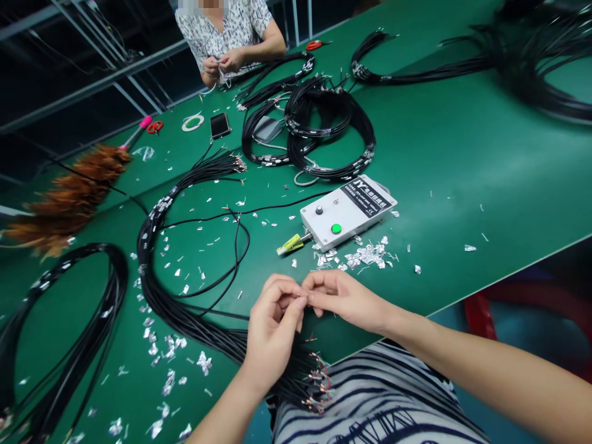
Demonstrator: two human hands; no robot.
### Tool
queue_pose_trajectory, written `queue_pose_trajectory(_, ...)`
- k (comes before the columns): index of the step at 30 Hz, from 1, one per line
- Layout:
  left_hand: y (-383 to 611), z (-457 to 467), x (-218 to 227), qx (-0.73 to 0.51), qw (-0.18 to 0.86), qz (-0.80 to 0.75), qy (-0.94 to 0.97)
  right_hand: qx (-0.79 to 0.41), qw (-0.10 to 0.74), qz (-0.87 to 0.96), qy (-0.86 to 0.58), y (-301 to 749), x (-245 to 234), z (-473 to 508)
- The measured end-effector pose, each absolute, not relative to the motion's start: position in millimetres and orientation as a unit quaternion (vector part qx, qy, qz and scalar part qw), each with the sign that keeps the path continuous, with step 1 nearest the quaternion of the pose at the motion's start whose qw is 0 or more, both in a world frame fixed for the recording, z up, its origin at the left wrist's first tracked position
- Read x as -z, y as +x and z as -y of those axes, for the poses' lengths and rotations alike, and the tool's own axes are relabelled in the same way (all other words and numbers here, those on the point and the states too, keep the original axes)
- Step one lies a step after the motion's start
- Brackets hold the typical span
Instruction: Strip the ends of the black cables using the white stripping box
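Note:
Over the near part of the table, my left hand (275,327) is closed in a pinch on the end of a thin black cable (222,313) that runs in from the left. My right hand (340,296) meets it, thumb and fingers pinched on the fine wires at the cable's tip, mostly hidden by the fingertips. Beneath my left hand and forearm lies a bundle of black cables (185,320), its stripped coloured wire ends (319,379) at the table's edge. Beyond my hands sits a white control box (349,213) with a green button and a yellow-green clip (291,245) at its front.
Coiled black cables (365,142) lie farther back, and another coil (108,277) at left. Foil scraps (370,254) litter the table (462,185). A phone (219,125), tape roll (193,123), red-handled scissors (155,127) and brown duster (78,197) lie beyond. A person (231,37) sits opposite.

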State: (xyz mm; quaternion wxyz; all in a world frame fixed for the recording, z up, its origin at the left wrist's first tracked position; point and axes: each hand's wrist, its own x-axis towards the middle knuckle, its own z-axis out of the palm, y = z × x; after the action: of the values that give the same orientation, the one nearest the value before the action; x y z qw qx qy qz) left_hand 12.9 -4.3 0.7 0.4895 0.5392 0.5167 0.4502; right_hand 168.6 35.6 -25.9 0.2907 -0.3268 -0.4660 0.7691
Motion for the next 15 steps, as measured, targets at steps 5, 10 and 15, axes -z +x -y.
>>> queue_pose_trajectory(5,22,14,10,-0.429,0.213,-0.581,0.658,-0.647,0.318,0.578,-0.382,168,19,-36)
queue_pose_trajectory(10,23,14,13,-0.457,0.278,-0.625,0.568,-0.475,0.309,0.71,-0.419,169,13,-38)
queue_pose_trajectory(15,10,5,11,-0.483,0.506,-0.599,0.389,-0.394,0.328,0.753,-0.412,175,20,-42)
